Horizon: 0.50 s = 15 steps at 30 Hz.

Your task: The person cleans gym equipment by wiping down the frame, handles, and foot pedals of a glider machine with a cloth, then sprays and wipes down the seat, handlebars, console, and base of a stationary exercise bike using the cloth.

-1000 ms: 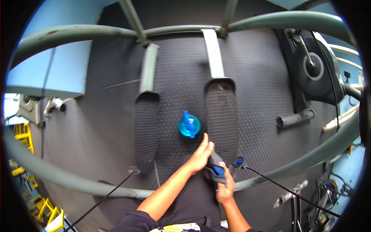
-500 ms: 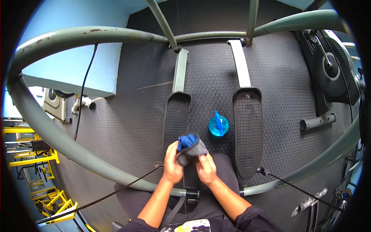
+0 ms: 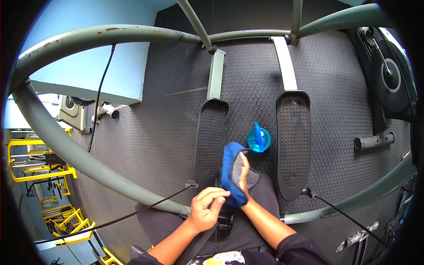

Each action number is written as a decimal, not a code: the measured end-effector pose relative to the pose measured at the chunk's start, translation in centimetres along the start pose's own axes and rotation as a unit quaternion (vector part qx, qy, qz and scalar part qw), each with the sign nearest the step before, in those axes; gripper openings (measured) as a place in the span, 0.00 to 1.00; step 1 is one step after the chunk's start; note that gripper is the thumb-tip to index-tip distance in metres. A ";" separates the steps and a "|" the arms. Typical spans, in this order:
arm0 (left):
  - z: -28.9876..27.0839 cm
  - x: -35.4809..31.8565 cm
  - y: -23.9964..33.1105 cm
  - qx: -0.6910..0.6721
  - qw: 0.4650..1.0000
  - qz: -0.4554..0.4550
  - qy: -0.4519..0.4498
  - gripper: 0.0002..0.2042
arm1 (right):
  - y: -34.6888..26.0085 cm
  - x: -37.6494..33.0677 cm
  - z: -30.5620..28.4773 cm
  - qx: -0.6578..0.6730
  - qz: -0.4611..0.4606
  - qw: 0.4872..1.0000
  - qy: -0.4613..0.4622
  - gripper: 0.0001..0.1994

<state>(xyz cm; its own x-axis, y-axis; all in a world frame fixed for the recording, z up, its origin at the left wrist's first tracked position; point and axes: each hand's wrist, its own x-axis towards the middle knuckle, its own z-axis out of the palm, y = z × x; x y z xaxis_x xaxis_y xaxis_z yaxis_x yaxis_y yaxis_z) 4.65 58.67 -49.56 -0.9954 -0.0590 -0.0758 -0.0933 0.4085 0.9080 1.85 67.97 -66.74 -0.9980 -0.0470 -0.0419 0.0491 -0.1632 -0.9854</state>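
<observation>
At lower centre of the frame, your right hand [image 3: 244, 176] grips the blue cloth [image 3: 230, 173] spread flat, while your left hand [image 3: 206, 209] pinches its lower edge, fingers curled, keeping it taut.

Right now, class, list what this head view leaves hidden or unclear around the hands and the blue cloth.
- Right hand: mostly wrapped by the blue cloth.
- Grey part beneath the cloth: covered, kind unclear.
- Left hand: its palm faces away.
- Blue bottle: seen from above only, body hidden by its cap.
</observation>
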 end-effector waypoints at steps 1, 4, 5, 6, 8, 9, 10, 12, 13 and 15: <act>-0.5 -0.5 -0.9 0.069 0.997 -0.038 0.004 0.07 | 2.6 0.1 0.9 0.192 0.065 0.979 -0.027 0.34; -5.6 -5.4 -6.0 0.210 0.955 -0.210 0.003 0.09 | 0.8 5.6 5.0 -0.592 -0.059 0.779 -0.198 0.30; -5.9 -6.2 -6.5 0.246 0.946 -0.213 0.003 0.11 | 2.1 7.0 5.2 -0.593 -0.058 0.780 -0.194 0.30; -5.8 -6.5 -7.0 0.279 0.936 -0.213 0.000 0.12 | 5.0 8.2 5.0 -0.719 -0.097 0.671 -0.154 0.30; -6.5 -6.7 -9.3 0.271 0.942 -0.196 -0.001 0.13 | 9.6 10.6 4.3 -0.899 -0.167 0.397 -0.073 0.30; -7.9 -7.3 -10.3 0.277 0.942 -0.190 0.014 0.14 | 7.1 12.1 5.4 -0.671 -0.136 0.723 -0.097 0.29; -8.4 -7.1 -10.7 0.284 0.938 -0.199 0.019 0.14 | 3.9 13.1 6.0 -0.341 -0.074 0.931 -0.108 0.28; -7.1 -4.5 -11.8 0.075 0.930 -0.325 0.154 0.11 | 3.1 13.2 6.1 -0.564 -0.134 0.811 -0.082 0.28; -7.5 -4.2 -13.9 0.189 0.959 -0.185 0.103 0.08 | 2.8 13.0 6.1 -0.746 -0.188 0.637 -0.051 0.28; -7.2 -3.2 -15.9 -0.131 0.941 -0.262 0.169 0.05 | 2.3 13.2 5.9 -0.773 -0.215 0.592 -0.081 0.28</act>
<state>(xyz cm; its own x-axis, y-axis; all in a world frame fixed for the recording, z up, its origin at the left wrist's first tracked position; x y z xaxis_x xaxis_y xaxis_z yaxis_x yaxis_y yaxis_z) 9.44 45.77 -60.75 -0.7458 -0.4950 -0.4459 -0.5167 0.0073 0.8561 -10.95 61.18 -68.63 -0.8820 -0.4432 0.1600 -0.4281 0.8956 0.1211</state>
